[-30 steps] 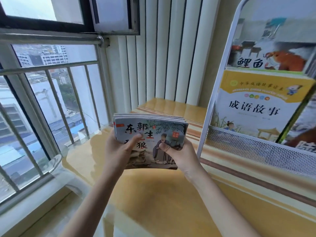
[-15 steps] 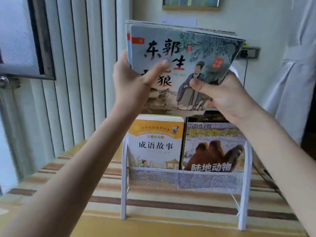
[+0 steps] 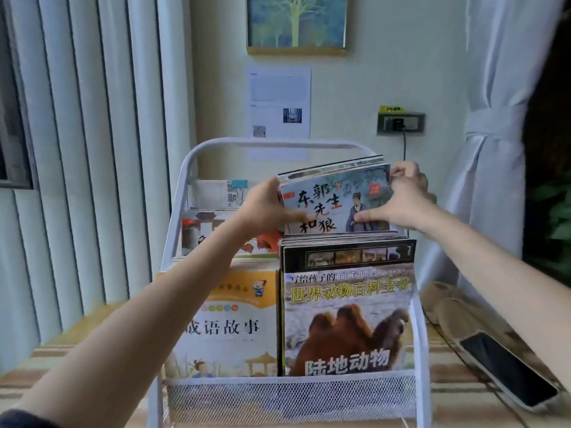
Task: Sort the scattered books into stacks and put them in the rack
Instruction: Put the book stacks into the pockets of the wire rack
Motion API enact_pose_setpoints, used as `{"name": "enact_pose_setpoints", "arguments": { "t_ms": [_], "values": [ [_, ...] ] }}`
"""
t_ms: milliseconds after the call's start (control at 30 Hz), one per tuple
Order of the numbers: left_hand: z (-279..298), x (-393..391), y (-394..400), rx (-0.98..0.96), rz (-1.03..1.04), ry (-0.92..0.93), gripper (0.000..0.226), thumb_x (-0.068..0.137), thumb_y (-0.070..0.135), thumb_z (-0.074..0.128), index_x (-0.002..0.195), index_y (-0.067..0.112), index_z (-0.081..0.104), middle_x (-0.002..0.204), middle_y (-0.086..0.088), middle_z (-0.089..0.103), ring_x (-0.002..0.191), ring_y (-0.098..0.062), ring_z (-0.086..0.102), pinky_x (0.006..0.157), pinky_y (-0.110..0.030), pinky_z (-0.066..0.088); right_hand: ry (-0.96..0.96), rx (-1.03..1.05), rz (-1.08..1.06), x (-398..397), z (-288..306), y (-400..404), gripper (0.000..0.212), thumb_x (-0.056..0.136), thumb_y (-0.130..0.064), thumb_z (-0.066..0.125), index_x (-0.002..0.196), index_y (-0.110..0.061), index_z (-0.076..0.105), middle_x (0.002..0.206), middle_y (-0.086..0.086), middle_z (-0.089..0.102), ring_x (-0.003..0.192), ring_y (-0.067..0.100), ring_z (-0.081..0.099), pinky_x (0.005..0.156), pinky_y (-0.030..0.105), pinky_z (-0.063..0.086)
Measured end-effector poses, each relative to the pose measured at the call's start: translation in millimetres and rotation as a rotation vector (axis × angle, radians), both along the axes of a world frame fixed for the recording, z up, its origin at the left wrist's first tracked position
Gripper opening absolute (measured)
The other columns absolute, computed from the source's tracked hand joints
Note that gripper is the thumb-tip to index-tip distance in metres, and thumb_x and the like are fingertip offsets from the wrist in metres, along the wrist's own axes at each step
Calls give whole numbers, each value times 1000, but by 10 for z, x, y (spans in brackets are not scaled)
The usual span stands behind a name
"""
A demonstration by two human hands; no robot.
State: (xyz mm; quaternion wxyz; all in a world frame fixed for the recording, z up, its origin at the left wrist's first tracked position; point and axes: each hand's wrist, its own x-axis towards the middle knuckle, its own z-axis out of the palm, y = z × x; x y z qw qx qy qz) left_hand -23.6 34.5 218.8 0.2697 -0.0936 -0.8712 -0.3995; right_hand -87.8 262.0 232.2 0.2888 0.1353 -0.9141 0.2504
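A stack of thin picture books [image 3: 335, 196] with a grey-blue cover and a robed figure sits tilted in the upper right tier of the white wire rack [image 3: 197, 156]. My left hand [image 3: 265, 208] grips the stack's left edge and my right hand [image 3: 401, 200] grips its right edge. In the front tier stand a yellow story book [image 3: 228, 322] on the left and a camel-cover animal book [image 3: 349, 316] on the right. Another stack with a red-roofed cover [image 3: 200, 233] stands in the upper left tier.
A dark phone [image 3: 509, 370] lies on a patterned cushion at the right. Behind the rack are a wall socket [image 3: 400, 123] with a cable, a paper sheet and a framed picture. White curtains hang left and right. The rack stands on a striped surface.
Both hands carried the stack from the windowsill side up over the rack and lowered it into the upper right tier. The view swung from the window to face the rack.
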Motion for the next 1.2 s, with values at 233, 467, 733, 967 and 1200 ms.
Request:
{"name": "enact_pose_setpoints", "arguments": {
  "t_ms": [233, 467, 733, 967, 1200],
  "values": [
    [-74, -73, 40, -456, 33, 90, 66, 69, 30, 81, 118, 20, 39, 109, 0, 56, 101, -22, 58, 87, -47, 52, -125, 43, 138, 20, -52, 39, 96, 54, -59, 78, 133, -20, 38, 137, 8, 36, 125, 27, 35, 102, 42, 40],
    [-79, -127, -49, -660, 86, 76, 40, 95, 46, 42, 125, 20, 51, 124, -5, 47, 117, -26, 42, 102, -45, 34, 59, 339, 379, 229, 111, -202, 48, 85, -46, 59, 128, -26, 47, 127, -1, 53, 116, 19, 49, 98, 39, 42],
    [-64, 11, -259, -745, 146, 156, 58, 80, 26, 70, 134, 31, 51, 132, 3, 50, 126, -22, 37, 105, -42, 29, -88, 508, 282, 83, 70, -418, 48, 81, -9, 67, 118, -27, 42, 112, 1, 38, 115, 21, 33, 95, 38, 34],
    [-88, 21, -132, -669, 181, 257, 46, 79, 26, 71, 123, 19, 61, 117, -1, 58, 112, -20, 49, 90, -30, 40, -57, 399, 243, 239, 28, -513, 53, 73, -55, 69, 111, -24, 48, 115, 5, 44, 119, 25, 37, 96, 42, 38],
    [-94, 40, -178, -517, 107, 245, 40, 75, 20, 76, 113, 16, 67, 101, 6, 56, 90, -8, 52, 78, -17, 37, 89, 292, 301, 240, -39, -691, 41, 74, -50, 71, 103, -25, 57, 111, -1, 54, 112, 22, 45, 90, 43, 43]
  ]
}}
